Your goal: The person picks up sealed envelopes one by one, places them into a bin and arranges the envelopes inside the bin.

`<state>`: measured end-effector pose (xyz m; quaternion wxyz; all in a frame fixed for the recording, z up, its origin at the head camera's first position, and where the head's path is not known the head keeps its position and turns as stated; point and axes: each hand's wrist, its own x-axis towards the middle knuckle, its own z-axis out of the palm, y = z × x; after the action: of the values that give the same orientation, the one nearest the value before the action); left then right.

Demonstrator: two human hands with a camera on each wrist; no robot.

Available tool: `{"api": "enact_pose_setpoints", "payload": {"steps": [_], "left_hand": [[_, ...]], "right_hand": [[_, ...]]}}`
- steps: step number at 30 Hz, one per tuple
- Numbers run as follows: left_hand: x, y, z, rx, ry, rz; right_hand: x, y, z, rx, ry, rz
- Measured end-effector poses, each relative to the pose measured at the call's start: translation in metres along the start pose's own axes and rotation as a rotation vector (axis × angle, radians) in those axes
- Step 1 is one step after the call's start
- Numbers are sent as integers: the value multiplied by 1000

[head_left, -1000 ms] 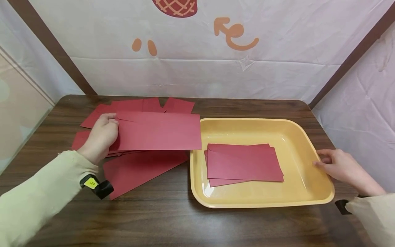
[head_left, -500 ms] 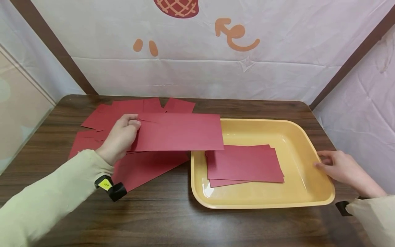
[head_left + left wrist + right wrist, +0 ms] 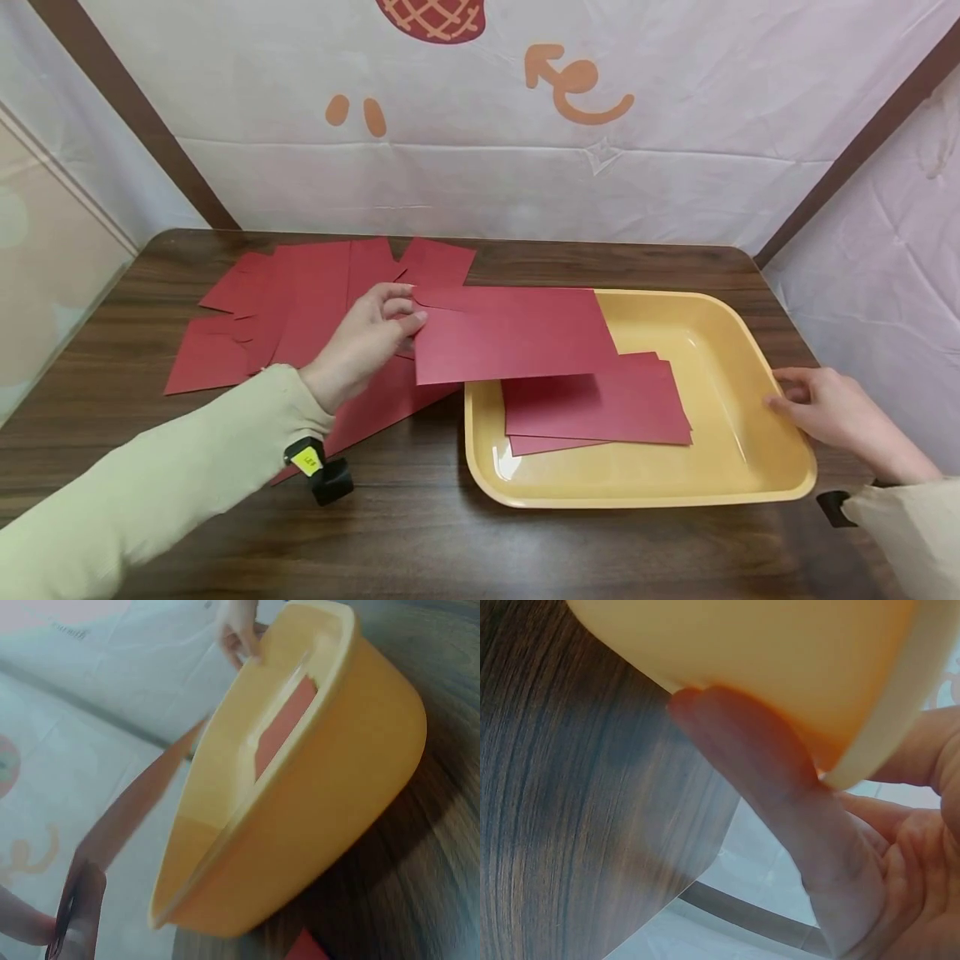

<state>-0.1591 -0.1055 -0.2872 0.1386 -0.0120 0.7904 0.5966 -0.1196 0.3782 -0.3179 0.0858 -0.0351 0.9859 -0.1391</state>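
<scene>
My left hand [image 3: 369, 337] pinches a red envelope [image 3: 510, 333] by its left end. The envelope is held in the air, its right part over the left side of a yellow tray [image 3: 720, 467]. Inside the tray a few red envelopes [image 3: 600, 408] lie stacked, partly shaded by the held one. My right hand [image 3: 832, 408] grips the tray's right rim, thumb on the inner side. In the right wrist view, fingers [image 3: 757, 742] press against the outside of the tray wall [image 3: 765, 645]. The left wrist view shows the held envelope [image 3: 135, 802] edge-on beside the tray.
Several red envelopes [image 3: 311, 287] lie spread and overlapping on the left of the dark wooden table [image 3: 420, 533], partly hidden by the left arm. A printed white cloth [image 3: 480, 183] hangs behind the table, and another cloth [image 3: 885, 242] borders its right side.
My left hand has carried the red envelope to the right, from above the spread envelopes to partly over the tray. The right hand and the tray have stayed put.
</scene>
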Motion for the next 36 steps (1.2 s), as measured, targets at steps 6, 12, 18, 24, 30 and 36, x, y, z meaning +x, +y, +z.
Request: {"api": "enact_pose_setpoints", "payload": {"steps": [6, 12, 18, 24, 30, 36], "left_hand": [[11, -4, 23, -25, -24, 20], [17, -3, 47, -42, -86, 27], [22, 1, 68, -33, -136, 7], [28, 1, 84, -22, -174, -20], [33, -1, 91, 64, -169, -51], [38, 2, 94, 302, -166, -16]], "right_hand": [[0, -1, -1, 4, 2, 6], [-1, 0, -1, -1, 8, -3], [-1, -1, -1, 1, 15, -7], [-1, -1, 0, 0, 17, -7], [-1, 0, 2, -2, 15, -9], [0, 1, 2, -11, 19, -9]]}}
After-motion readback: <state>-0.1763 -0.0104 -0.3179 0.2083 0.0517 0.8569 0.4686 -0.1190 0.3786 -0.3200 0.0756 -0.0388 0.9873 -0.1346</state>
